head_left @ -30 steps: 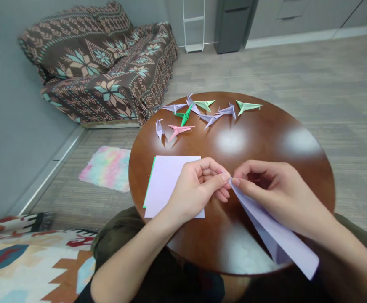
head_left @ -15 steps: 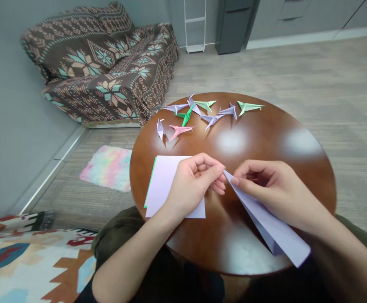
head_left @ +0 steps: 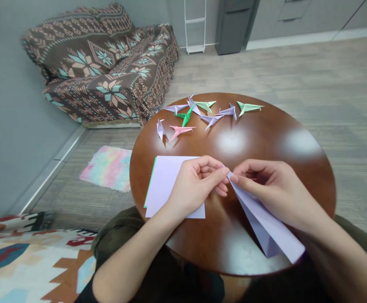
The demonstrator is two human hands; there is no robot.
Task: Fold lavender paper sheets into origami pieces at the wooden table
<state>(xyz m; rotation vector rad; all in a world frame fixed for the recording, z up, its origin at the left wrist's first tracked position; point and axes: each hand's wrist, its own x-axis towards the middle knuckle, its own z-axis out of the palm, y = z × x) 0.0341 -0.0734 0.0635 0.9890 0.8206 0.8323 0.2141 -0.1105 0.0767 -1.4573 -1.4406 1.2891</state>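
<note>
A folded lilac paper [head_left: 262, 216] narrows to a point between my hands, and its wide end hangs past the near edge of the round wooden table [head_left: 265, 143]. My right hand [head_left: 265, 187] pinches the paper near the point. My left hand [head_left: 200, 185] meets it there, its fingertips at the tip. A stack of lilac paper sheets [head_left: 167, 185], with a green edge showing beneath, lies under my left wrist. Several folded paper models [head_left: 180, 131] in lilac, green and pink lie at the far side of the table.
A sofa [head_left: 104, 71] under a brown patterned throw stands beyond the table on the left. A pastel fluffy mat [head_left: 106, 168] and a patterned rug [head_left: 35, 265] lie on the floor. A grey cabinet [head_left: 234, 25] stands at the back.
The wide end of the folded paper has swung up and to the left, and my hands have drawn slightly closer around its tip. The paper stack and models have stayed put.
</note>
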